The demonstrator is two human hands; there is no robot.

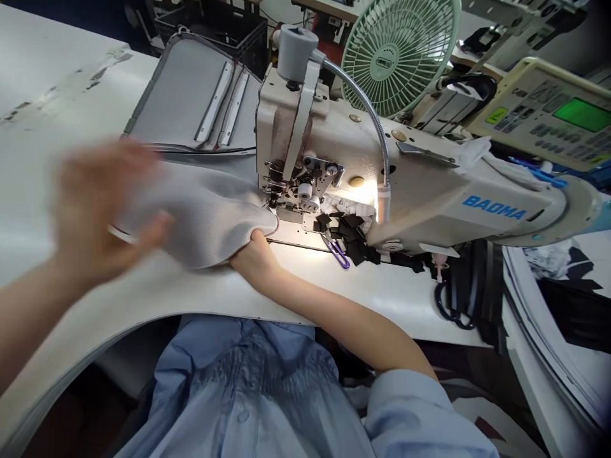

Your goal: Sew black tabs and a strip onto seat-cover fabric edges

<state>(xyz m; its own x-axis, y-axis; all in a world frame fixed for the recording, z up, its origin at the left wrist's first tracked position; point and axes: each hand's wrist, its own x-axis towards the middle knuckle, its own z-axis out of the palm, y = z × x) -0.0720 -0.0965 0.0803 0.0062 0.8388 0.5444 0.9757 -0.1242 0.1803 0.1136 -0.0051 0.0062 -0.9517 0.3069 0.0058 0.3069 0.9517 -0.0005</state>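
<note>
A piece of grey mesh fabric (205,216) lies on the white table (57,114), one end under the needle of a cream sewing machine (420,184). My right hand (255,254) rests at the fabric's near edge with its fingers tucked beneath the cloth, out of sight. My left hand (98,210) is smeared by motion at the fabric's left end. Its fingers seem spread and its thumb touches the cloth. A flat grey panel with white strips (191,95) lies behind the fabric, left of the machine head.
A small lamp on a gooseneck (377,140) lights the needle plate. Black scraps (351,235) and purple-handled snips (337,251) lie under the machine arm. A green fan (398,51) and a control box with a green screen (548,114) stand behind.
</note>
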